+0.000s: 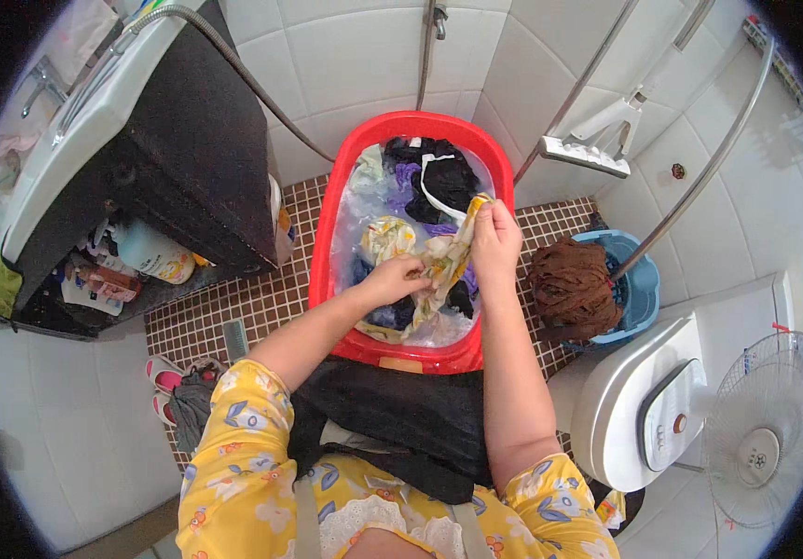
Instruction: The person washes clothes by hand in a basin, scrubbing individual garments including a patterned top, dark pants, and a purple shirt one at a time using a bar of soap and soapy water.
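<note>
A wet garment (446,265) with a yellow and white print stretches between my two hands above a red tub (420,121). My right hand (496,240) grips its upper end, fingers closed around the cloth. Lower and to the left, my left hand (394,281) pinches a bunched part of the same garment. The rest of it hangs down into the cloudy, soapy water. Also soaking in the tub are black clothing (452,172) with a white strap, purple cloth (403,177) and a pale green piece (368,171).
Right of the tub, a brown mop head (576,287) rests on a blue bucket (642,279). A white lidded fixture (606,410) and a fan (757,456) stand nearer. At left is a dark cabinet (192,130) with bottles; a metal hose (233,65) curves past it.
</note>
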The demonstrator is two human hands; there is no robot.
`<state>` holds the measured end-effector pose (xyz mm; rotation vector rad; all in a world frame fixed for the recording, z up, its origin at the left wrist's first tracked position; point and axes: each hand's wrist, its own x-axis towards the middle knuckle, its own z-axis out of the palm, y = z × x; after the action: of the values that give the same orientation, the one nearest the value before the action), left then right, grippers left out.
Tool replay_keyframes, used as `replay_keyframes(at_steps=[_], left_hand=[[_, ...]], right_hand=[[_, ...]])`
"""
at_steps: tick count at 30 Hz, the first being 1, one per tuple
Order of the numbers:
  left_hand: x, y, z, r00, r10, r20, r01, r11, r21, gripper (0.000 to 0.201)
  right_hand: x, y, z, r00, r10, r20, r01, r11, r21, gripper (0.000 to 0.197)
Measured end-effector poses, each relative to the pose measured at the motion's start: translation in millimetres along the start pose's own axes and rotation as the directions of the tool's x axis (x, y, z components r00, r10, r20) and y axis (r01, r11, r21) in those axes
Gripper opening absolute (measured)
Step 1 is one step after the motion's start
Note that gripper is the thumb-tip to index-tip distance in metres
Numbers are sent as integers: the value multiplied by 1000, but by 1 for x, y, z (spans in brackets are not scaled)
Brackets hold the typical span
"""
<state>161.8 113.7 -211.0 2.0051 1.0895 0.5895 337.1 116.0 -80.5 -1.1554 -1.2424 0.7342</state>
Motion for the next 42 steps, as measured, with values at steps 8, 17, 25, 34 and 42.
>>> replay_keyframes(at_steps=[8, 17, 25, 34, 42], left_hand=[[2, 57, -5, 976, 58, 209, 24, 930, -367, 23], [-25, 22, 5, 610, -167, 774, 150, 984, 94, 52], [18, 68, -13, 769, 12, 639, 181, 955, -237, 54], [5, 61, -85, 973, 79, 217, 166, 411, -897, 42], [20, 111, -115, 959, 283, 4, -82, 291, -953, 52]], right_hand=[[5, -1, -8, 989, -149, 20, 148, 939, -311, 27], [3, -4, 8, 919, 348, 187, -390, 877, 282, 21], [-30, 35, 52, 872, 294, 390, -330, 944, 25, 41], [-2, 14, -8, 951, 205, 232, -179, 975, -129, 41], [-49, -65, 23, 919, -300, 257, 361, 902, -237, 59]])
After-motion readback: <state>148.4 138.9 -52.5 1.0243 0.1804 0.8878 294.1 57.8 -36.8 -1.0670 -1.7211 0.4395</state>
